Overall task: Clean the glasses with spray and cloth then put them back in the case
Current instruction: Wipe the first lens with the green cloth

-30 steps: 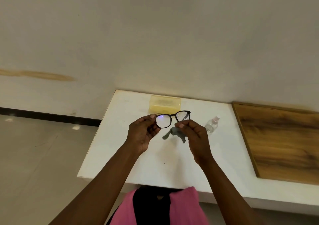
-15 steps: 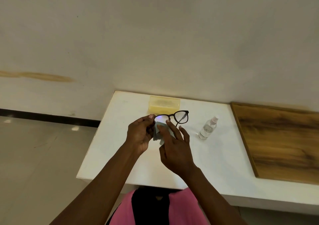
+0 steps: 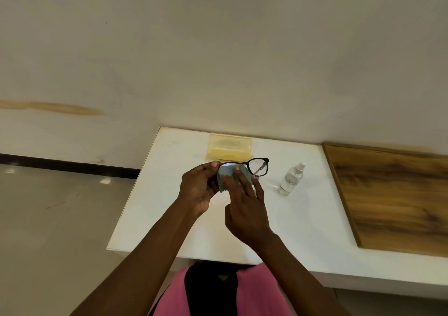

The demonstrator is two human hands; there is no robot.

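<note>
Black-framed glasses point(image 3: 257, 167) are held above the white table point(image 3: 303, 218). My left hand point(image 3: 197, 187) pinches the frame at its left end. A grey-blue cloth point(image 3: 224, 175) covers the left lens, and my right hand point(image 3: 244, 206) presses the cloth against that lens with straight fingers. The right lens is uncovered. A small clear spray bottle point(image 3: 291, 178) stands on the table to the right of the glasses. A yellow translucent case point(image 3: 229, 149) lies shut at the table's back edge, behind the glasses.
A wooden panel point(image 3: 397, 194) adjoins the table on the right. A plain wall rises directly behind the table. Tiled floor point(image 3: 55, 218) lies to the left of the table's edge. Pink and black clothing point(image 3: 218, 291) shows at the bottom.
The right hand left the bridge of the glasses, took the cloth up from the table and brought it onto the left lens. The left hand kept its hold on the frame.
</note>
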